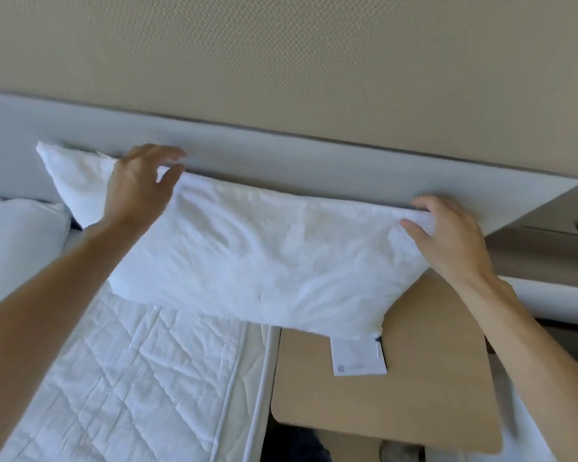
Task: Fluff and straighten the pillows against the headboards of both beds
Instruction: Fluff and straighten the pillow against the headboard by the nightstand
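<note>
A crumpled white fabric pillow (247,255) leans against the grey padded headboard (281,155), its lower right corner (with a white care tag (357,358)) overhanging the light wooden bedside table (397,395). The right hand (447,235) pinches the pillow's upper right edge. The left hand (141,181) rests near the top left, fingers spread loose, apparently not gripping. A second white pillow (17,241) lies further left on the quilted white mattress (131,378).
</note>
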`<state>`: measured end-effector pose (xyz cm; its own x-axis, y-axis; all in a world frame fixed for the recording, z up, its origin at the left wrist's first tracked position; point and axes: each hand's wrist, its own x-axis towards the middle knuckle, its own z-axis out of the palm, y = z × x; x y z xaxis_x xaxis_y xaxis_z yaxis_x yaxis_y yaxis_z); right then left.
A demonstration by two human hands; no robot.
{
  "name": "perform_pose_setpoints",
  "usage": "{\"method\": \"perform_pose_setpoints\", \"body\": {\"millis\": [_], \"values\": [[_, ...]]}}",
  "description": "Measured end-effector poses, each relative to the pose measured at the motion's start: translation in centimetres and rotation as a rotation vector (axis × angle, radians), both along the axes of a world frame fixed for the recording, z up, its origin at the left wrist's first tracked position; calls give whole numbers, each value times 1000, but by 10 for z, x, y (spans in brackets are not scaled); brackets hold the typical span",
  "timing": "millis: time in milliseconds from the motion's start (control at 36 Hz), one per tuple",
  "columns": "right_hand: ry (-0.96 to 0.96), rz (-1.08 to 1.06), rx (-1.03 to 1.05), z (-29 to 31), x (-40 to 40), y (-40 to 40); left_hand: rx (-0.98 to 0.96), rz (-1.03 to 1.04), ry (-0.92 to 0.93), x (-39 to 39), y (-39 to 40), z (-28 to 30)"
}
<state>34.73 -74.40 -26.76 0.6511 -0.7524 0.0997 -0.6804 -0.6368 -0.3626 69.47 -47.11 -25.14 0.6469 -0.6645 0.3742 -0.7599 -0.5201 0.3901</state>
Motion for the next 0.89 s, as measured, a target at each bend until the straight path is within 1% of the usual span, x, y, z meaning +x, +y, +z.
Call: {"method": "perform_pose_setpoints", "body": {"millis": [111, 222, 306, 389, 472, 583, 667, 778, 889], "values": [[-79, 26, -5, 31, -14, 29, -34, 27, 33, -64, 3, 19], [-123, 55, -94, 63, -28, 63, -60, 99, 20, -117, 20, 43], [-127, 90, -156, 90, -37, 89, -17, 134, -51, -153, 41, 62], [-116, 140, -181, 115, -46, 117, 31, 118, -146, -188, 65, 78], [-92, 179, -184, 135, -56, 146, 81, 124, -176, -220, 87, 93], [-47, 229, -159, 153, -71, 188, 136, 164, -151, -261, 118, 110], [-35, 264, -143, 158, -79, 218, 128, 227, -66, -287, 143, 115], [42, 318, -159, 153, -80, 251, 139, 293, 0, -316, 172, 109], [96, 379, -168, 148, -72, 271, 194, 336, 33, -325, 192, 98]]}}
